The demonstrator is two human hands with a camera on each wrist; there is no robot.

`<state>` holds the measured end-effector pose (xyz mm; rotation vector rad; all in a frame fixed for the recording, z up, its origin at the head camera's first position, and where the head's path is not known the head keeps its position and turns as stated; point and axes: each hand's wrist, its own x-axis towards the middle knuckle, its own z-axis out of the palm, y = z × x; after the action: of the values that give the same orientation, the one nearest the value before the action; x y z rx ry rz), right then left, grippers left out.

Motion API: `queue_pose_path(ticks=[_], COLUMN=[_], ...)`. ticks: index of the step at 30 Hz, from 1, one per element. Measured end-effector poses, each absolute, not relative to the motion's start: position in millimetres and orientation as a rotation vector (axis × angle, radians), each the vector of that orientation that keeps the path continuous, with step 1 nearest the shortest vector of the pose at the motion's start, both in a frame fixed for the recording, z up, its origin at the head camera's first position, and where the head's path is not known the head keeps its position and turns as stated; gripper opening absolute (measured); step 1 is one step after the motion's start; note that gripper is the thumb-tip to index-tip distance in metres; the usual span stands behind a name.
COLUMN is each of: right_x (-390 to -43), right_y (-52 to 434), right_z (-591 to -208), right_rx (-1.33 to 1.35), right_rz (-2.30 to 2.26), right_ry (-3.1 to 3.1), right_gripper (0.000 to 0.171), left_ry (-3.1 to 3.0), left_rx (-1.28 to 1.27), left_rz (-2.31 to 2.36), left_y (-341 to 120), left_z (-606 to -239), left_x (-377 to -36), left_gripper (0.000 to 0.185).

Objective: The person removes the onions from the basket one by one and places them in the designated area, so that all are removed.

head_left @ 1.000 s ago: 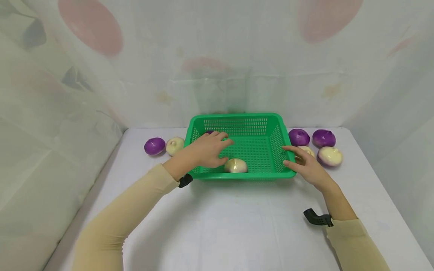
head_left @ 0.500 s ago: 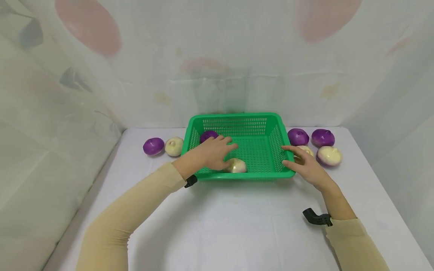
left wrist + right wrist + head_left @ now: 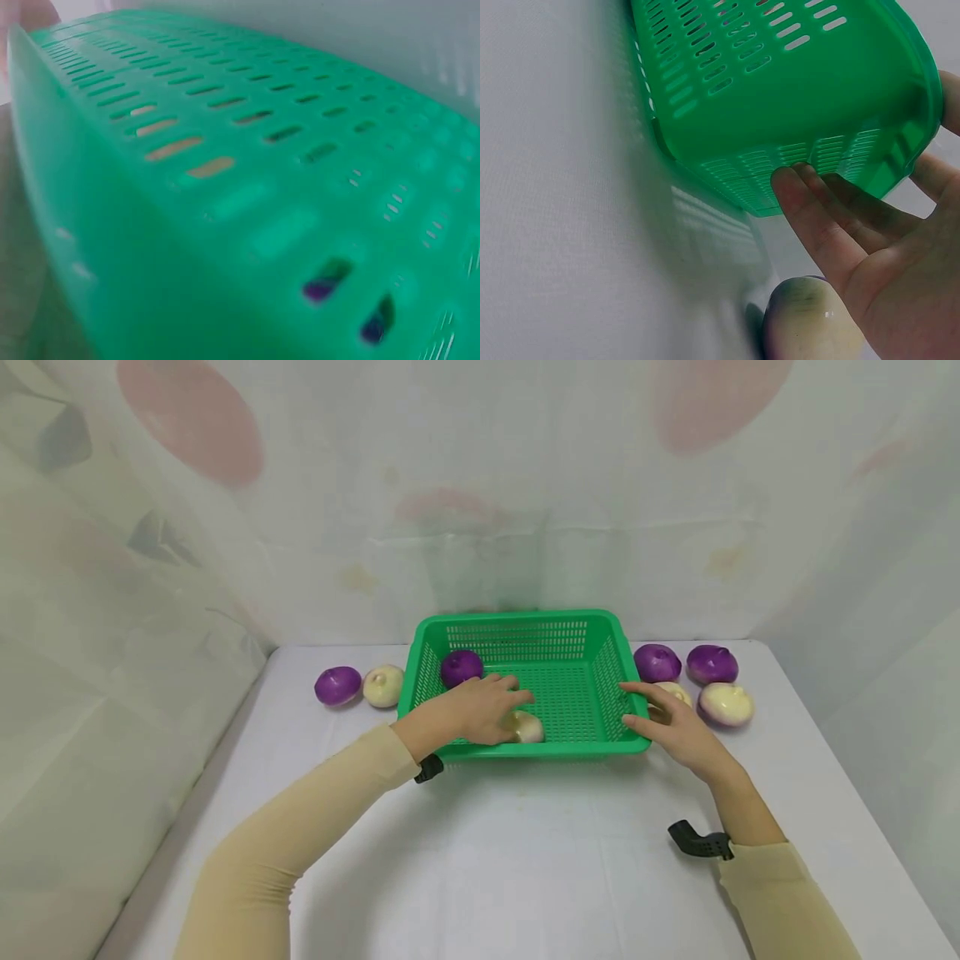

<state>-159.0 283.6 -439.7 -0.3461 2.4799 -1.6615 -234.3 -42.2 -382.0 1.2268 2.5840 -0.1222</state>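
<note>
A green slotted basket point(image 3: 525, 748) stands near the back of the table. In it lie a whitish turnip point(image 3: 532, 728) by the near wall and a purple turnip point(image 3: 461, 667) at the back left. My left hand point(image 3: 487, 710) reaches over the near left rim, its fingers bent over the whitish turnip and covering its left part; the thumb's contact is hidden. My right hand point(image 3: 671, 727) holds the basket's right end: thumb and index finger at the rim, other fingers against the outer wall, as the right wrist view shows. The left wrist view holds mostly the basket wall point(image 3: 112, 225).
Left of the basket lie a purple turnip point(image 3: 337, 686) and a pale turnip point(image 3: 383, 686). To its right sit several more, among them a purple turnip point(image 3: 712, 664) and a pale one point(image 3: 726, 704). A patterned curtain point(image 3: 525, 568) hangs behind the white table point(image 3: 517, 860).
My left hand has moved right and down onto the whitish turnip, uncovering the purple turnip in the basket. My right hand has stayed at the basket's right end.
</note>
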Motion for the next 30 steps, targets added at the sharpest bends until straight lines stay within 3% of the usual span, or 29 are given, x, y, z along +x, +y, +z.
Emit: queue_pose_path(ticks=[30], right_x=[-162], right_y=[287], right_z=[-446], right_rx=[-0.369], right_rz=[-1.659], right_ry=[2.485], right_gripper=[0.058], left_ry=[2.492], left_rx=[1.149], left_rz=[0.094], left_y=[-34], left_z=[-401], left_x=[-241], left_gripper=[0.055])
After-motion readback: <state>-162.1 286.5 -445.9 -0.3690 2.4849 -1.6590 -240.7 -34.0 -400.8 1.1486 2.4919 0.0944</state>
